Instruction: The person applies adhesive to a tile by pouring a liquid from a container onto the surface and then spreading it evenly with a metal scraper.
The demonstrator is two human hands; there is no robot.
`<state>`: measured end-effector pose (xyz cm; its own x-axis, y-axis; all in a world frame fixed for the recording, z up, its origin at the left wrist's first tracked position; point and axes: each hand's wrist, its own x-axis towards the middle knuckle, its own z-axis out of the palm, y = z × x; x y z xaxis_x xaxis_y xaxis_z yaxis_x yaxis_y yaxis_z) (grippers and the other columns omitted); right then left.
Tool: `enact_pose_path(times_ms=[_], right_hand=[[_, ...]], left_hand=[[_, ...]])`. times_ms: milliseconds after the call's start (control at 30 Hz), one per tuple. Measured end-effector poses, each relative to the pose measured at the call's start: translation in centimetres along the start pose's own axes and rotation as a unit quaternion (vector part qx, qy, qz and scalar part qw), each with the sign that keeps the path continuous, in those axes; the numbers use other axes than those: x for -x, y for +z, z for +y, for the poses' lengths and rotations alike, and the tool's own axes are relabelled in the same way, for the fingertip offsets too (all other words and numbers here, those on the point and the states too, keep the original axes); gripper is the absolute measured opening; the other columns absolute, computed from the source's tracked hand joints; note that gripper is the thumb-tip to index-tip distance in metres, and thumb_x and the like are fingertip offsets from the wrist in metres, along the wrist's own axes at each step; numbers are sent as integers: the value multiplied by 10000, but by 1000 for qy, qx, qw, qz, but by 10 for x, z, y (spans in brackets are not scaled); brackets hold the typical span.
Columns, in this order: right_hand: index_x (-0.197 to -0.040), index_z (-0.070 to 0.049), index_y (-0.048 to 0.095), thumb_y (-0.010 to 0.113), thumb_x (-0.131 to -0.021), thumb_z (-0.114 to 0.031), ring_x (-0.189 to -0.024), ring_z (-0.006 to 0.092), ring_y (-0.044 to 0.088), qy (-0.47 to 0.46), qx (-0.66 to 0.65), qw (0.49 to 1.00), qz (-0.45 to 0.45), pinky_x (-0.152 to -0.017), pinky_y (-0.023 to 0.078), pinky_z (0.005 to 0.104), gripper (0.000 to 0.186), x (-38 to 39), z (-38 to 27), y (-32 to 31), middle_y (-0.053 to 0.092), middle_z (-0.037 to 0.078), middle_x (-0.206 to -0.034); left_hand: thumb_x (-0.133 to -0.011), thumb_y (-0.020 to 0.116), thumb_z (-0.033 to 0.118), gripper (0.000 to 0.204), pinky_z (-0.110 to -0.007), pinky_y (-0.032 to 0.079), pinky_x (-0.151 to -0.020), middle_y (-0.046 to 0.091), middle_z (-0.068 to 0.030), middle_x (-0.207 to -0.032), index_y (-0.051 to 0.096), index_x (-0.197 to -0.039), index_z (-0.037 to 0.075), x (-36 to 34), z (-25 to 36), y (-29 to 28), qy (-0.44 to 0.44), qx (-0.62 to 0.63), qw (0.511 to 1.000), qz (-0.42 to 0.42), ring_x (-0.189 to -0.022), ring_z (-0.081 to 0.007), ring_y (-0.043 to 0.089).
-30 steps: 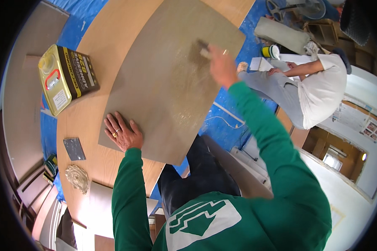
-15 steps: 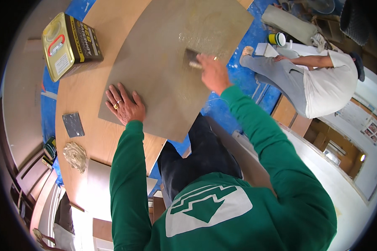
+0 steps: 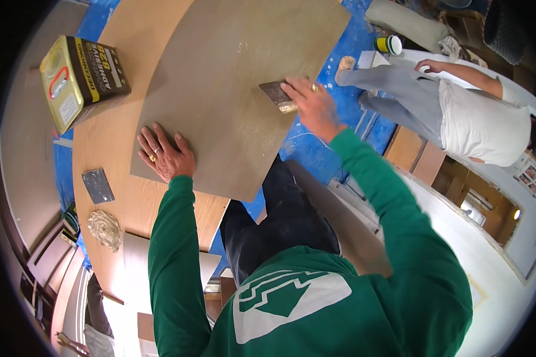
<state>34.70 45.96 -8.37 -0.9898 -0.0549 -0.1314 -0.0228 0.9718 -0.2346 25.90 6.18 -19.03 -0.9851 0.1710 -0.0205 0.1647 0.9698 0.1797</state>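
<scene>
Leaning over a large grey-brown sheet (image 3: 220, 77), a person in a green long-sleeved top works with two bare hands. The sheet lies flat on a pale wooden surface (image 3: 142, 205), its lower corner jutting past the edge near the person's dark trousers.

The left hand (image 3: 168, 156) rests palm down near the sheet's lower left edge, fingers spread wide, a gold ring on one of them. The right hand (image 3: 317, 107), also ringed, has its fingers closed around a wide, flat scraper (image 3: 274, 94). The scraper is over the right part of the sheet, its dark blade pointing left; whether its edge touches is hard to tell. Small glossy marks show on the sheet above it.

To the left, on the wooden surface, stands a yellow and black metal can (image 3: 83, 83) with a red handle. Nearer the person are a dark rectangular piece (image 3: 98, 186) and, just below it, a crumpled beige cloth (image 3: 104, 230).

At right, beyond blue floor sheeting (image 3: 315, 160), a co-worker (image 3: 482, 119) in a pale top and grey trousers bends forward near a white tub (image 3: 393, 44).
</scene>
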Motion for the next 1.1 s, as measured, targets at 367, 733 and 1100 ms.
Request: enact_pose_path(times_ms=[367, 733, 1100], right_hand=[[-1540, -73, 622, 667, -922, -34, -1510, 313, 556, -31, 45, 998, -37, -1226, 452, 484, 621, 29, 28, 2, 590, 115, -1622], [-1328, -122, 774, 639, -945, -74, -1113, 429, 756, 212, -21, 976, 45, -906, 622, 533, 409, -60, 68, -18, 792, 181, -1268], [-1284, -174, 839, 596, -926, -110, -974, 467, 763, 234, 11, 972, 33, -883, 611, 581, 438, -118, 150, -15, 799, 252, -1043]], left_hand=[[-1134, 501, 488, 745, -596, 101, -1382, 264, -151, -1855, 334, -1772, 142, 1, -6, 5, -5, -8, 1000, 16, -1727, -364, 178], [-1145, 488, 455, 744, -567, 88, -1391, 236, -135, -1867, 302, -1783, 123, 4, -3, 0, 2, -35, 999, 15, -1735, -341, 161], [-1131, 513, 447, 744, -595, 110, -1383, 258, -149, -1857, 329, -1775, 121, 2, 0, 2, 3, -31, 999, 11, -1730, -358, 176]])
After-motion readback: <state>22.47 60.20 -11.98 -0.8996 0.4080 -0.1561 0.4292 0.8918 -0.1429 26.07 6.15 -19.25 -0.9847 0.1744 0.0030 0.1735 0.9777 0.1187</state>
